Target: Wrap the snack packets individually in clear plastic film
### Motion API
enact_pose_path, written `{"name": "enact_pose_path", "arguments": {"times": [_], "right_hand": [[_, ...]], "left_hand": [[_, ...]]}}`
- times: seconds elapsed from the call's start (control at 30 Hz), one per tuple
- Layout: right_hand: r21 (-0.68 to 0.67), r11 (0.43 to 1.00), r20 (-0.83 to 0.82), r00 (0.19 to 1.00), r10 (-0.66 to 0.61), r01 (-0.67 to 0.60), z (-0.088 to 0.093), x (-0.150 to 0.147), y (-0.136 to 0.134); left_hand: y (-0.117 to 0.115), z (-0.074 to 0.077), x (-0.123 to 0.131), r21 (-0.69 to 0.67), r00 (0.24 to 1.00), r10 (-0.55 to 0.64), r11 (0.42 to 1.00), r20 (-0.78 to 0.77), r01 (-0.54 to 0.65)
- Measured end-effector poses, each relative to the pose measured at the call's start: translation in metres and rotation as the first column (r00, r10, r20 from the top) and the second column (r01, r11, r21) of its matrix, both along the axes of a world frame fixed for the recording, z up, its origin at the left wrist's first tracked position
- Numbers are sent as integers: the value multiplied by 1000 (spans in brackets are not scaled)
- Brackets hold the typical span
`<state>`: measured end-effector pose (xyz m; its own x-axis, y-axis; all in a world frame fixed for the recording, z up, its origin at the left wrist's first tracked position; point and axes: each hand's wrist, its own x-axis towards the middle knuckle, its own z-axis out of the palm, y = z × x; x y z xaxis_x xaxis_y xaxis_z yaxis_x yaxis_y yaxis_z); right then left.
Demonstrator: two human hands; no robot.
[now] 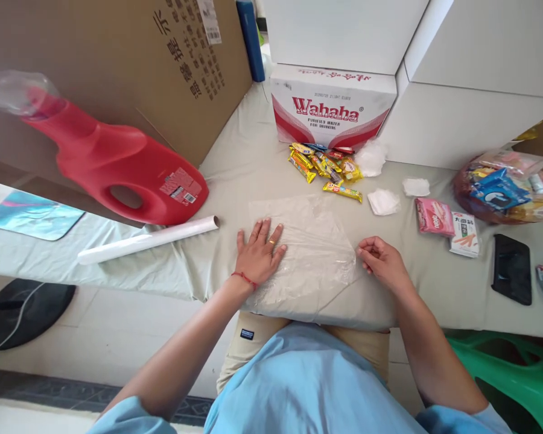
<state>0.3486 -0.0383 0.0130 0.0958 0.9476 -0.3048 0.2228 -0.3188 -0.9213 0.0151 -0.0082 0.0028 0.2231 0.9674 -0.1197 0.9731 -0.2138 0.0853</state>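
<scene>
A thin, wrinkled sheet of clear plastic film [317, 247] lies on the cloth-covered table in front of me. My left hand [259, 253] rests flat on its left part with the fingers spread, a ring on one finger and a red cord at the wrist. At the opposite edge, my right hand [380, 260] pinches the film between thumb and forefinger, pulling creases toward that side. Behind the film lies a pile of small snacks in yellow wrappers [321, 161], with one yellow packet [342, 191] nearest to it.
A Wahaha carton [332, 111] stands at the back. To the left are a red detergent bottle [131, 163], a white roll [149, 239] and a large cardboard box [117, 72]. White pads [384, 202], a pink packet [434, 217], a snack bowl [464, 193] and a black phone [512, 269] occupy the right.
</scene>
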Motion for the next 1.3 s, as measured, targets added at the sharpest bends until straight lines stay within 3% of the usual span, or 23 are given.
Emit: {"name": "enact_pose_path", "arguments": {"times": [0.13,0.27,0.4,0.57,0.7,0.77,0.83,0.9,0.97,1.03,1.13,1.3], "right_hand": [[-12,1000,211,977,12,-10,1,11,10],[84,996,484,875,-7,-38,6,-19,54],[71,987,537,839,86,-147,5,-46,91],[92,992,473,880,37,-91,-9,-26,89],[199,977,617,785,-61,-80,2,-16,73],[286,941,661,749,-56,-181,14,-27,64],[333,869,694,719,36,-365,20,-43,56],[316,770,742,650,164,-555,17,-54,48],[243,717,784,568,252,-653,5,-52,42],[178,725,802,525,285,-665,-7,-38,36],[172,758,800,539,266,-629,-10,-10,37],[212,889,858,513,30,-406,21,7,82]], "left_hand": [[-1,2,0,-19,999,-28,999,-17,27],[-2,2,1,-26,998,-60,998,-32,59],[-3,2,-3,-29,996,-87,996,-19,87],[-2,2,-12,-23,1000,-14,1000,16,14],[0,2,-13,-22,999,-39,999,30,40],[1,4,-11,-24,998,-39,999,46,40],[3,6,-11,-7,998,-28,1000,59,29],[5,7,-14,21,998,-16,1000,53,15],[7,6,-20,21,999,-8,1000,38,7],[8,4,-27,-5,1000,-13,1000,26,14],[8,1,-33,-21,999,-33,999,23,33],[6,0,-32,8,999,-34,999,26,33]]}}
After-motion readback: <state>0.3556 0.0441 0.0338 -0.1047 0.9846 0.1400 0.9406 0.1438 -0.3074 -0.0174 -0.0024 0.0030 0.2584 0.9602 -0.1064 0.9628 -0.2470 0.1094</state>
